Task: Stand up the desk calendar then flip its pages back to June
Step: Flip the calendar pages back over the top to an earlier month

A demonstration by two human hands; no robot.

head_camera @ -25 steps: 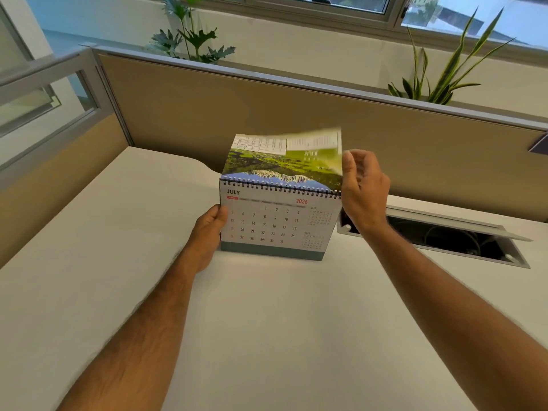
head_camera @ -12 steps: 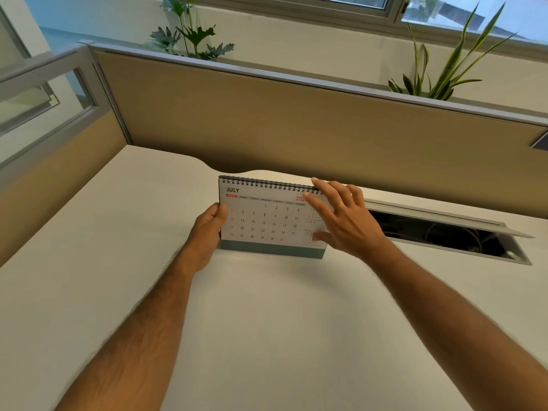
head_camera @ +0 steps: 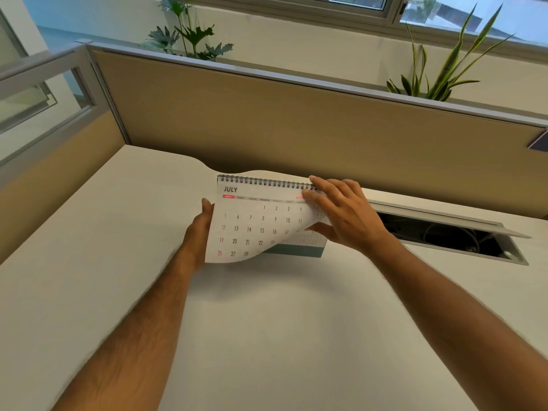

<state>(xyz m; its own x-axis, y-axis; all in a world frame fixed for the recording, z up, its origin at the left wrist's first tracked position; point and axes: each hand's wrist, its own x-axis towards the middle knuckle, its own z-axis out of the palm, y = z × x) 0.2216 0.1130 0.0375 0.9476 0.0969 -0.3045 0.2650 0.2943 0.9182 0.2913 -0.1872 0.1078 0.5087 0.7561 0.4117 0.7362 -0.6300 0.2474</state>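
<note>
The spiral-bound desk calendar [head_camera: 255, 223] stands upright on the white desk [head_camera: 267, 336], its front page reading JULY. My left hand [head_camera: 201, 229] grips the calendar's left edge. My right hand [head_camera: 341, 215] holds the JULY page at its right side, with the thumb under the lower right corner. That corner curls up off the stand, so the page beneath and the teal base [head_camera: 299, 250] show. My fingers hide the year at the top right.
A tan partition panel [head_camera: 296, 123] runs behind the desk. To the right an open cable tray [head_camera: 450, 232] with wires sits sunk in the desktop. Two potted plants [head_camera: 189, 34] stand beyond the partition by the window.
One second ago a page was being turned over the spiral to the back. It then lay flat with JULY showing. Now my right hand is peeling the JULY page's lower right corner up.
</note>
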